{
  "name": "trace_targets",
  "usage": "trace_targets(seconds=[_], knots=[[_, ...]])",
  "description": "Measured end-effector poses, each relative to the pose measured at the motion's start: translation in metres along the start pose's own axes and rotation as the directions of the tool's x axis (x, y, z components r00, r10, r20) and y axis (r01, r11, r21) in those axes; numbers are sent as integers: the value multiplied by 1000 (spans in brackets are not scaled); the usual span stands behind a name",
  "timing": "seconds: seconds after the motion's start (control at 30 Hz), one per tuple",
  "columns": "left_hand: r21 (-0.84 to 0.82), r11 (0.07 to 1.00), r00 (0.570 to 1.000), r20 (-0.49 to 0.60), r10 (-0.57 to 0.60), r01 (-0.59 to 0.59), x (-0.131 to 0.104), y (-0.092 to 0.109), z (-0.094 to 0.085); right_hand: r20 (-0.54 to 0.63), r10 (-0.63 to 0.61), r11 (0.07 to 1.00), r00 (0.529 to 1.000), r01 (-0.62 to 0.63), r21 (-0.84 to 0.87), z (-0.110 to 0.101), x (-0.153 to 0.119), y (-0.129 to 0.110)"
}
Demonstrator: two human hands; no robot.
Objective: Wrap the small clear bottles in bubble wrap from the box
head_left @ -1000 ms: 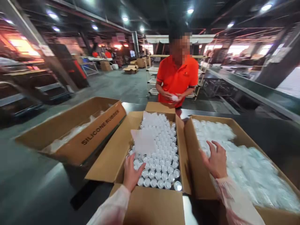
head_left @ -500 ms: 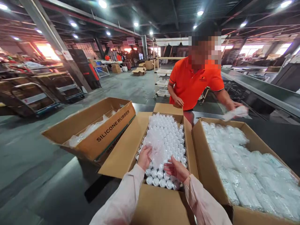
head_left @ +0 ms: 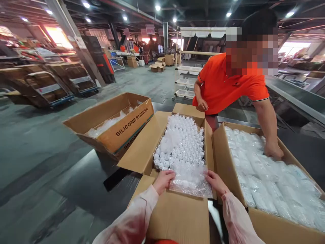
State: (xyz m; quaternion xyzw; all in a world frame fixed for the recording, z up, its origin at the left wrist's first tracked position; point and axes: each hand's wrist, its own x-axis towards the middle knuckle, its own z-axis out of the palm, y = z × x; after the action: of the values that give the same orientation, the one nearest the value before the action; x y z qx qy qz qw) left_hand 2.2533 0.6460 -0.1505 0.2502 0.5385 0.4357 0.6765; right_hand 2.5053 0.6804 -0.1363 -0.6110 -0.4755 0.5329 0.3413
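Observation:
Between my two hands a sheet of bubble wrap (head_left: 190, 181) is stretched over the near end of the middle carton (head_left: 144, 159). My left hand (head_left: 164, 180) pinches its left edge, and my right hand (head_left: 215, 181) pinches its right edge. Beneath and beyond it, rows of small white-capped containers (head_left: 186, 139) fill the carton. Another piece of bubble wrap (head_left: 169, 140) lies on them toward the left. The near containers are partly hidden under the clear sheet.
At right, a carton (head_left: 222, 152) holds wrapped bundles (head_left: 264, 176); a person in orange (head_left: 228, 81) reaches into it. A "SILICONE RUBBER" carton (head_left: 134, 125) with clear plastic stands at left. A dark flat object (head_left: 118, 178) lies on the dark table (head_left: 83, 186).
My hands have moved toward the near end of the carton and spread the bubble wrap between them. The person's hand has gone down into the right carton. The view has shifted.

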Motion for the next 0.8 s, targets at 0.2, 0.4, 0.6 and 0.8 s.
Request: trace_targets(seconds=[0.2, 0.4, 0.6, 0.8], knots=[[366, 921, 982, 77, -171, 132, -37, -34, 20, -66, -332, 829, 941, 258, -497, 34, -58, -10], [988, 145, 948, -93, 304, 50, -18, 20, -22, 141, -206, 532, 968, 232, -815, 97, -107, 11], [992, 91, 985, -104, 137, 92, 18, 25, -37, 132, -120, 410, 984, 170, -896, 95, -105, 11], [971, 227, 973, -120, 198, 73, 1, 41, -52, 121, -138, 450, 983, 171, -877, 88, -106, 21]])
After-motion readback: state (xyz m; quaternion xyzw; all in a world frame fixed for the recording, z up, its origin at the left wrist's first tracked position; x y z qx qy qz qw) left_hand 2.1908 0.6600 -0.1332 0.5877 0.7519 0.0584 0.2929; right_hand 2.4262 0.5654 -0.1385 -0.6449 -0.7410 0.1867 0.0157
